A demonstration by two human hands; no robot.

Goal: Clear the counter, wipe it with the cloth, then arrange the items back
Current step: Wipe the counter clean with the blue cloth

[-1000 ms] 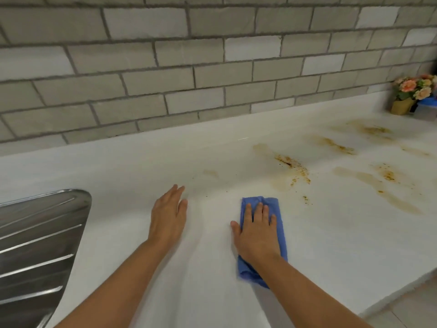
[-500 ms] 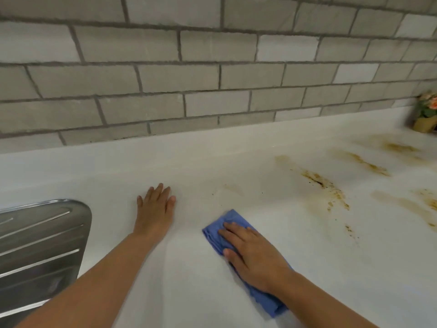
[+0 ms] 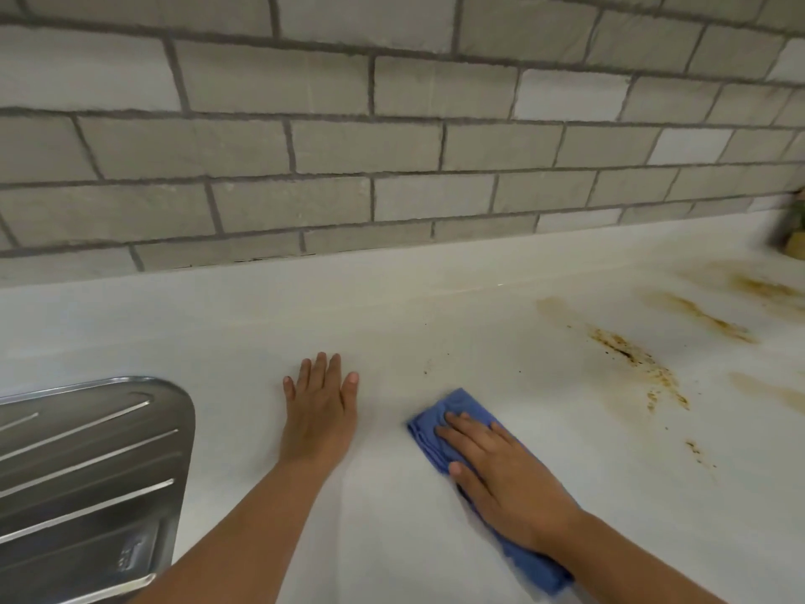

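Note:
A folded blue cloth (image 3: 440,422) lies on the white counter (image 3: 435,324), angled from the middle toward the lower right. My right hand (image 3: 505,477) presses flat on it with straight fingers pointing left, covering most of the cloth. My left hand (image 3: 320,411) rests flat on the bare counter to the left of the cloth, fingers pointing toward the wall. Brown stains (image 3: 636,355) streak the counter to the right of the cloth.
A steel sink drainboard (image 3: 87,473) with raised ribs fills the lower left. A grey brick-tile wall (image 3: 392,146) runs along the back. A blurred flower pot (image 3: 795,237) sits at the far right edge.
My right hand turned from pointing at the wall to pointing left and slid the cloth leftward, away from the stains. My left hand stayed flat on the counter. The view shifted left.

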